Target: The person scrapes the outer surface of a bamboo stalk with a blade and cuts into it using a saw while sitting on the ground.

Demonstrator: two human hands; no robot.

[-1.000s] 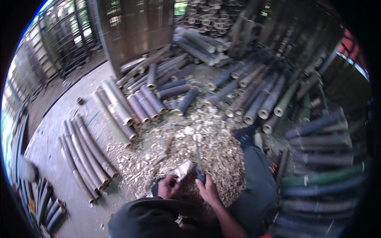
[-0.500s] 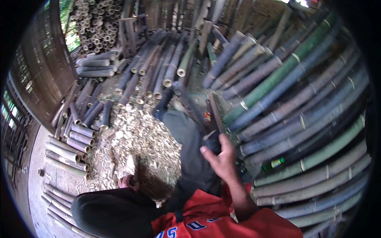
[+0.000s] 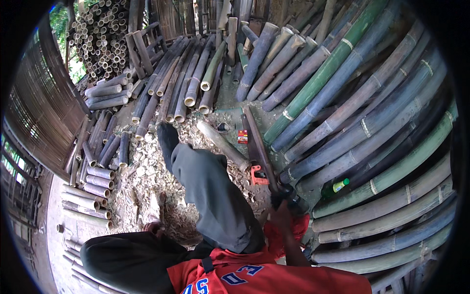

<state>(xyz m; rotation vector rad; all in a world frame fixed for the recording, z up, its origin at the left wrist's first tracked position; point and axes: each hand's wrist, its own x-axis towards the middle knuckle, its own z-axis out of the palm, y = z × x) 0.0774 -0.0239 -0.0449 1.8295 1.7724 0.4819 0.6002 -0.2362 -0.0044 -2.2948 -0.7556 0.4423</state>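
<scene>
Right hand (image 3: 283,211) closed around dark tool handle (image 3: 289,193) beside bamboo poles (image 3: 342,127). Left hand (image 3: 152,228) mostly hidden behind knee; grip cannot be told.

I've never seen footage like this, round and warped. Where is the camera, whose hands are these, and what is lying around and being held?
There is no machine here. The single picture comes from a wide fisheye camera worn on a person's head and looking down, which is why straight poles bend near the rim. The person sits in a red shirt and grey trousers. Their right hand reaches out and grips a dark object, too blurred to identify. The left hand is mostly hidden beside the knee, near a heap of wood chips. Long bamboo poles lie all around on the ground. A saw with an orange handle and a green bottle lie nearby.
</scene>
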